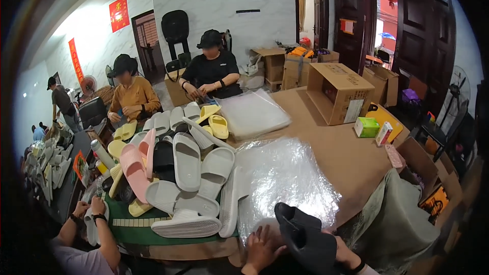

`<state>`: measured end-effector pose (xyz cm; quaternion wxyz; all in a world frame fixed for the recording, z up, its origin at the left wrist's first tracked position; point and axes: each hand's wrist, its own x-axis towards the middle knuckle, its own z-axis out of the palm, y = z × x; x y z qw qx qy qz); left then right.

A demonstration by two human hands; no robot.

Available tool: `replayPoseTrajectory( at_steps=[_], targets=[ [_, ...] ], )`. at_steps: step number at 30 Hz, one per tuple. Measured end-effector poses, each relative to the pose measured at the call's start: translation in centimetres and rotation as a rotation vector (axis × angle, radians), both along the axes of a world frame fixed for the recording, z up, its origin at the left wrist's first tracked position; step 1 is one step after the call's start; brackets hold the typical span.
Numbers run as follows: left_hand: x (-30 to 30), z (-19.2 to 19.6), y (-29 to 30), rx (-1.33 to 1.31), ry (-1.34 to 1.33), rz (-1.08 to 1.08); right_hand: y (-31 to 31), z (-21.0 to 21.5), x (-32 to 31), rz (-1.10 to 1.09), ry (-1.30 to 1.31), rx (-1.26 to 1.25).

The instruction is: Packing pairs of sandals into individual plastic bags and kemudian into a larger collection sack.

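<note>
My left hand (262,248) rests on the near edge of a stack of clear plastic bags (288,175), its fingers apart. In my right hand (344,254) is a pair of black slippers (306,237), tilted above the bags' near right corner. The slippers hide most of that hand's fingers. Left of the bags lies a heap of slippers: grey ones (187,162), a pink one (134,170) and yellow ones (219,126).
A second pile of clear bags (254,114) lies farther back. Beyond the brown table (331,147) stands an open cardboard box (341,91), near a green box (366,127). Two co-workers sit opposite; another person's hands (89,209) hold a slipper at left. Grey cloth (395,224) hangs at right.
</note>
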<state>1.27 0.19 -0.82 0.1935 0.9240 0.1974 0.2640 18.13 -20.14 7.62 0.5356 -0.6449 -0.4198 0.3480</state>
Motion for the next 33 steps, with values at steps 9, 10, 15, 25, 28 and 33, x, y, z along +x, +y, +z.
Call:
replayPoseTrajectory(
  at_steps=[9,10,15,25,28,33],
  targets=[
    [1.6,0.1,3.2,-0.189,-0.155,-0.197,-1.0,1.3,1.1,0.602,0.233,-0.092],
    [1.8,0.0,3.5,-0.131,-0.102,-0.186,-0.4,3.1,0.5,0.609,0.444,-0.087],
    [1.3,2.5,3.8,0.015,-0.124,-0.137,-1.4,4.7,1.1,0.444,0.494,-0.146],
    [1.1,7.7,0.0,0.280,-0.118,-0.067,-0.3,1.5,0.4,0.017,-0.571,-0.417],
    [1.2,6.4,-1.5,0.085,-0.174,-0.144,0.6,0.2,0.1,-0.042,-0.845,-0.160],
    [0.2,7.0,-1.2,0.024,-0.174,-0.103,1.9,0.6,-0.2,-0.031,-0.946,-0.195]
  ],
)
